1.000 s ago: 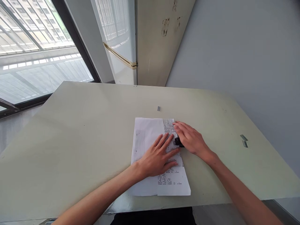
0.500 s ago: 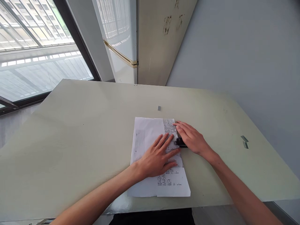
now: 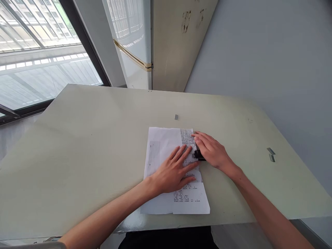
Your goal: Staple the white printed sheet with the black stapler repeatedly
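White printed paper [image 3: 160, 204] lies flat near the table's front edge, with dense print at its upper right. My left hand [image 3: 175, 171] rests palm down on it, fingers spread, holding nothing. A black object [image 3: 199, 155], possibly a stapler, sits at the paper's right edge, partly hidden. Over that object lies my right hand [image 3: 214, 150], its fingers extended toward the paper's upper right edge. The palm covers part of the black object, and whether it is gripped cannot be made out.
The pale table [image 3: 90, 155] extends widely on both sides. A small grey piece [image 3: 176, 117] lies beyond the paper, and two more grey pieces [image 3: 271, 154] are at the right. Behind stand a fridge [image 3: 137, 74] and a grey wall [image 3: 259, 45]; a window is at the left.
The whole view has shifted slightly, so the table and paper appear a little higher. Both hands keep nearly the same places on the paper and black object.
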A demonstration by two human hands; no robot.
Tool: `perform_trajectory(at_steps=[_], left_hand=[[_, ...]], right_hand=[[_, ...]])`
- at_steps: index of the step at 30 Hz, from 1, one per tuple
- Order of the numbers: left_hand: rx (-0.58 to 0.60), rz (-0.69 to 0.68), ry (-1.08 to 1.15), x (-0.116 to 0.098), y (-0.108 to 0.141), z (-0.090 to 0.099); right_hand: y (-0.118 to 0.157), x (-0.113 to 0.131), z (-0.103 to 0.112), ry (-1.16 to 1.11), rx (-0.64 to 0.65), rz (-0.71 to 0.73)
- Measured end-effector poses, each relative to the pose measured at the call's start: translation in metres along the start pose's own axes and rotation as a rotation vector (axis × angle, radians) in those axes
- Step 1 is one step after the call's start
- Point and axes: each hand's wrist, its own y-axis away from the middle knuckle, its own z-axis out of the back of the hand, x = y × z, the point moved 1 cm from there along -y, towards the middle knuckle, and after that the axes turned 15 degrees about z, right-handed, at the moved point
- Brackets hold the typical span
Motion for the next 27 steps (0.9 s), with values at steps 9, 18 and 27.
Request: perform_trajectory(at_steps=[9,18,27], left_hand=[[0.003,-0.001,-0.004,0.0005,-0.0006,0.0004],[-0.026,-0.005,0.005,0.0016,-0.0001,-0.0026],[-0.019,-0.002,0.019,0.0012,-0.0006,-0.0035]], right_hand=[[-0.002,0.0054,-0.0016,0.058,0.015,-0.006],[-0.0021,0.0091,-0.0014,0.055,0.007,0.0],[-0.0017,0.0076,-0.0027,0.076,0.013,-0.002]])
